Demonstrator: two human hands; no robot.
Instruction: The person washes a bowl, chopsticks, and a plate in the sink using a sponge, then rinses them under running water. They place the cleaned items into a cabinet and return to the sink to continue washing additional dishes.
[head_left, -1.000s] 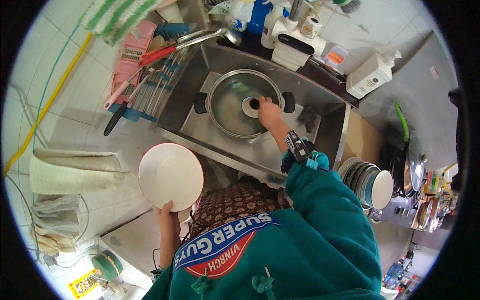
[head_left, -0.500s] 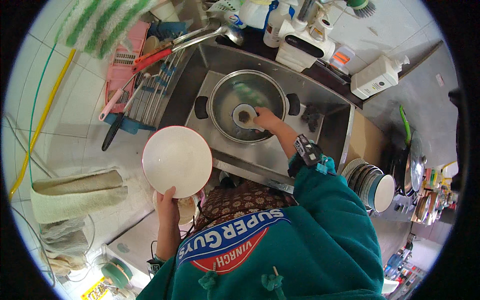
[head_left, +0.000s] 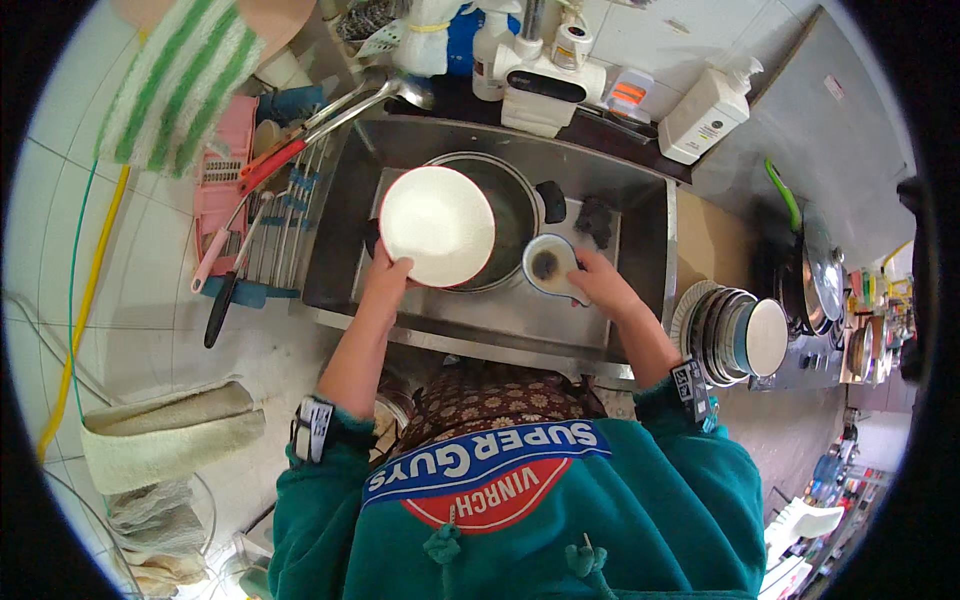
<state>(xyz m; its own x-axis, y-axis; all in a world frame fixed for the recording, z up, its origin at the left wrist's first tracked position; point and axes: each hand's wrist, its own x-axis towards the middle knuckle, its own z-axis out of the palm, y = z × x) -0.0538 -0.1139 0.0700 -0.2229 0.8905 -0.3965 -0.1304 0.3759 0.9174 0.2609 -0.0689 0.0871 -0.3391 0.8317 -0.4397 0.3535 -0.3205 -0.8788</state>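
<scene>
My left hand (head_left: 388,280) grips the rim of a white red-rimmed shallow dish (head_left: 437,222), held over a steel pot (head_left: 505,190) with black handles. The pot sits in the steel sink (head_left: 660,250) with cloudy water inside, partly hidden by the dish. Just right of the pot, my right hand (head_left: 595,278) is closed on a small white cup (head_left: 548,263) with a blue rim and dark residue inside. A dark crumpled scrubber (head_left: 595,220) lies at the sink's right.
Utensils on a drying rack (head_left: 300,230) stand left of the sink. Bottles (head_left: 705,110) line the back ledge. Stacked plates (head_left: 715,330) and a lidded wok (head_left: 815,270) are on the right. A striped towel (head_left: 180,80) hangs upper left; a cream cloth (head_left: 170,435) hangs lower left.
My left hand has moved the dish up and right over the pot. My right hand has lifted the cup from inside the pot to its right side.
</scene>
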